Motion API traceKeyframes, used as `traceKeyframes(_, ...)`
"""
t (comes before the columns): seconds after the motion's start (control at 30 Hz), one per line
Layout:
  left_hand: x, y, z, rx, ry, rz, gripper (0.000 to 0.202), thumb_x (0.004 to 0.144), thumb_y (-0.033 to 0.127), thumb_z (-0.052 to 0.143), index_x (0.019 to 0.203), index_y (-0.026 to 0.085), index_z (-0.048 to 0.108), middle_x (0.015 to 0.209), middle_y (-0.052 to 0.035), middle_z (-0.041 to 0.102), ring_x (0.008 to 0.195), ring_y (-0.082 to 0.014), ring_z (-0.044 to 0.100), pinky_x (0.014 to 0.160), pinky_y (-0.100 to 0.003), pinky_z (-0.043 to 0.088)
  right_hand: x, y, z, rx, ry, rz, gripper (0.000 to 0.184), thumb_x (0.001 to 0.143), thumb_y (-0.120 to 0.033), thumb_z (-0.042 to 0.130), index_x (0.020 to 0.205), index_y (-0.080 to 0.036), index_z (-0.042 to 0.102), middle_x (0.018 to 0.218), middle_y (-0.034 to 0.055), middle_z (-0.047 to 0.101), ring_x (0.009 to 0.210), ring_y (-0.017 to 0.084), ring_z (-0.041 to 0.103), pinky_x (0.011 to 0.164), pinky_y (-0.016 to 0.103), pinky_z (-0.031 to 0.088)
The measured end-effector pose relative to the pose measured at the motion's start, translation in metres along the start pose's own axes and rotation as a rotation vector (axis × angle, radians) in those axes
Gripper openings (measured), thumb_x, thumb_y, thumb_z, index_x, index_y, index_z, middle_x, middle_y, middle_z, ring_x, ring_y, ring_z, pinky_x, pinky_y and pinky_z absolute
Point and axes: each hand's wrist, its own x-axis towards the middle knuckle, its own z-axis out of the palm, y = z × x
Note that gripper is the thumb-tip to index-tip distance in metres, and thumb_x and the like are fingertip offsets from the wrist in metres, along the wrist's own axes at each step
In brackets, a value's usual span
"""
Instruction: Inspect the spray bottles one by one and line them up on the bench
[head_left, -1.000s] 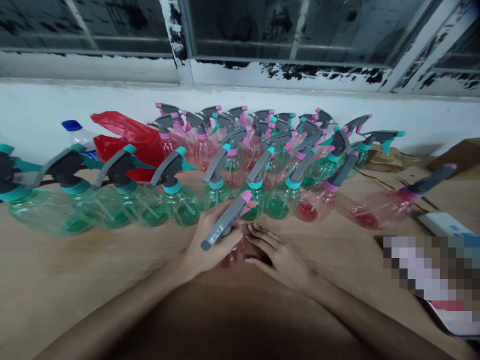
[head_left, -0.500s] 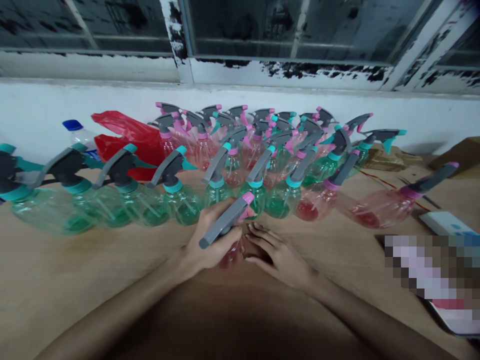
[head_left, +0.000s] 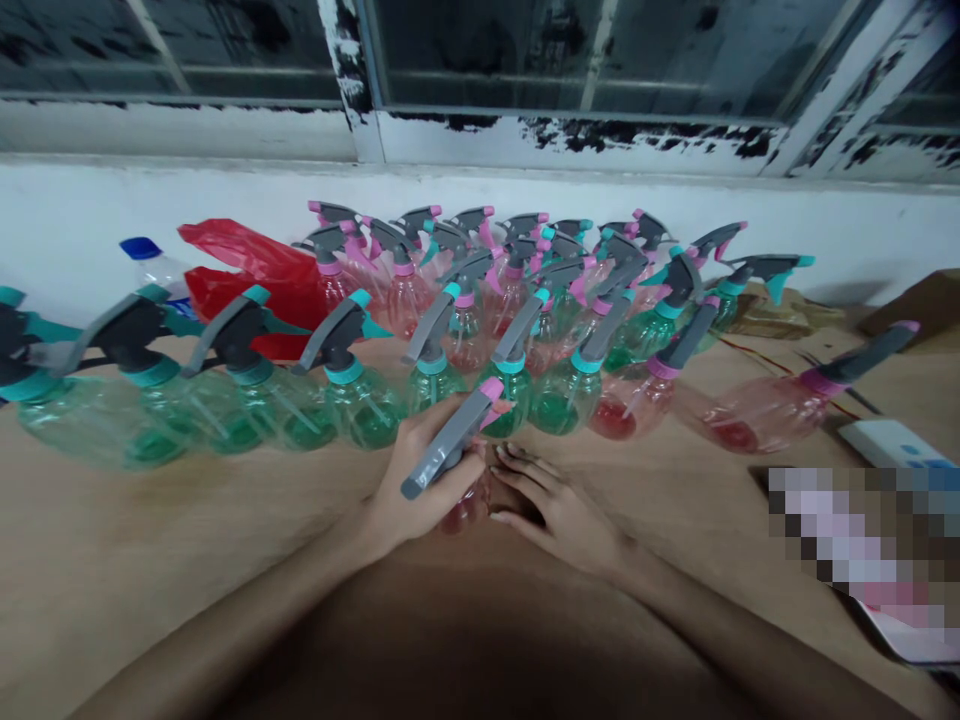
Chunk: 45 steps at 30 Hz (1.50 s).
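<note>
My left hand (head_left: 399,512) is wrapped round the neck of a pink spray bottle (head_left: 456,436) with a grey and pink spray head. Most of the bottle's body is hidden behind the fingers and thumb. Just right of that bottle, my right hand (head_left: 566,510) lies low over the tabletop, fingers stretched out and holding nothing. Its fingertips are close to the bottle; whether they touch it I cannot tell. Beyond my hands stands a row of green spray bottles (head_left: 367,410) with teal collars. Two pink bottles continue the row, one at its right end (head_left: 757,412).
More pink and green spray bottles (head_left: 510,290) crowd behind the row. A red plastic bag (head_left: 262,275) and a blue-capped bottle (head_left: 154,265) sit at back left. To the right are a white power strip (head_left: 892,443), a brown carton (head_left: 919,310) and a partly blurred flat object (head_left: 911,630).
Almost nothing differs. The view has shifted very slightly, and the spray head in my left hand sits marginally differently. Both hands keep their places.
</note>
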Motion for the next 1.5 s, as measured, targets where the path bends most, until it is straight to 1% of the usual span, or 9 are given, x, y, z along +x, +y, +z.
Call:
traceKeyframes(0.1,-0.0001,-0.0005,-0.0002,0.002,0.0,-0.001,0.023,0.071,0.007,0.051,0.084,0.023,0.06,0.087,0.0006,0.064,0.065,-0.0132,0.059,0.063,-0.026,0.049,0.0003,-0.0004,0.0,0.006,0.002,-0.007,0.049,0.089,-0.037,0.051,0.132,-0.014,0.046,0.138,0.0113,0.048,0.131,0.023,0.038,0.108,0.043,0.034)
traceKeyframes(0.27,-0.0001,-0.0013,-0.0002,0.018,0.013,-0.009,0.034,0.069,0.007,0.052,0.096,0.022,0.063,0.077,0.0011,0.062,0.061,-0.0136,0.058,0.06,-0.026,0.048,0.0004,0.0003,-0.0001,0.031,0.021,-0.008,0.05,0.089,-0.037,0.051,0.134,-0.018,0.044,0.137,0.0106,0.049,0.13,0.024,0.04,0.106,0.047,0.037)
traceKeyframes(0.43,-0.0008,-0.002,-0.0003,0.018,0.012,-0.016,0.038,0.071,0.008,0.052,0.104,0.024,0.061,0.076,0.0023,0.06,0.061,-0.0133,0.059,0.06,-0.026,0.049,0.0001,0.0003,-0.0005,0.021,0.021,-0.009,0.05,0.089,-0.037,0.052,0.133,-0.016,0.045,0.137,0.0114,0.049,0.13,0.024,0.04,0.107,0.045,0.036)
traceKeyframes(0.67,-0.0001,-0.0024,0.0005,0.017,0.005,-0.007,0.037,0.069,0.007,0.05,0.1,0.024,0.061,0.084,0.0008,0.063,0.063,-0.0135,0.058,0.063,-0.027,0.05,0.0003,-0.0001,-0.0003,0.019,0.041,-0.005,0.049,0.088,-0.037,0.052,0.134,-0.019,0.045,0.136,0.0106,0.05,0.129,0.024,0.042,0.106,0.046,0.038)
traceKeyframes(0.83,0.0005,-0.0012,0.0006,0.024,0.009,-0.007,0.026,0.068,0.007,0.049,0.087,0.022,0.059,0.079,0.0014,0.06,0.061,-0.0129,0.056,0.061,-0.026,0.048,-0.0003,0.0002,-0.0003,0.014,0.039,-0.007,0.048,0.089,-0.038,0.052,0.13,-0.016,0.048,0.136,0.0118,0.05,0.129,0.024,0.042,0.106,0.046,0.037)
traceKeyframes(1.07,-0.0007,-0.0022,0.0003,0.024,0.011,-0.017,0.039,0.068,0.007,0.049,0.101,0.024,0.061,0.074,0.0023,0.058,0.06,-0.013,0.055,0.059,-0.025,0.048,-0.0003,0.002,0.0018,0.029,0.052,-0.013,0.049,0.088,-0.038,0.053,0.133,-0.019,0.046,0.135,0.0108,0.051,0.129,0.025,0.042,0.105,0.047,0.038)
traceKeyframes(1.17,-0.0009,-0.0025,0.0005,0.025,0.016,-0.019,0.037,0.068,0.008,0.05,0.099,0.024,0.062,0.07,0.003,0.055,0.058,-0.0132,0.055,0.058,-0.026,0.048,-0.0001,0.0021,0.0021,0.032,0.038,-0.007,0.05,0.088,-0.038,0.053,0.134,-0.019,0.045,0.136,0.0105,0.05,0.129,0.025,0.041,0.106,0.047,0.037)
traceKeyframes(1.3,-0.0003,-0.0017,0.0008,0.024,0.024,-0.009,0.032,0.069,0.009,0.05,0.095,0.022,0.061,0.072,0.0018,0.055,0.061,-0.0138,0.056,0.06,-0.027,0.049,-0.0003,0.0024,0.0021,0.021,0.029,-0.008,0.048,0.089,-0.039,0.051,0.132,-0.018,0.046,0.137,0.0097,0.049,0.13,0.024,0.039,0.107,0.046,0.036)
traceKeyframes(1.5,-0.0008,-0.0013,0.0004,0.015,0.013,-0.004,0.039,0.069,0.006,0.051,0.102,0.025,0.061,0.08,0.0014,0.061,0.061,-0.0128,0.057,0.059,-0.026,0.049,-0.0002,0.002,0.0014,0.014,0.022,-0.01,0.048,0.09,-0.04,0.05,0.131,-0.017,0.047,0.137,0.0109,0.049,0.13,0.024,0.04,0.107,0.046,0.036)
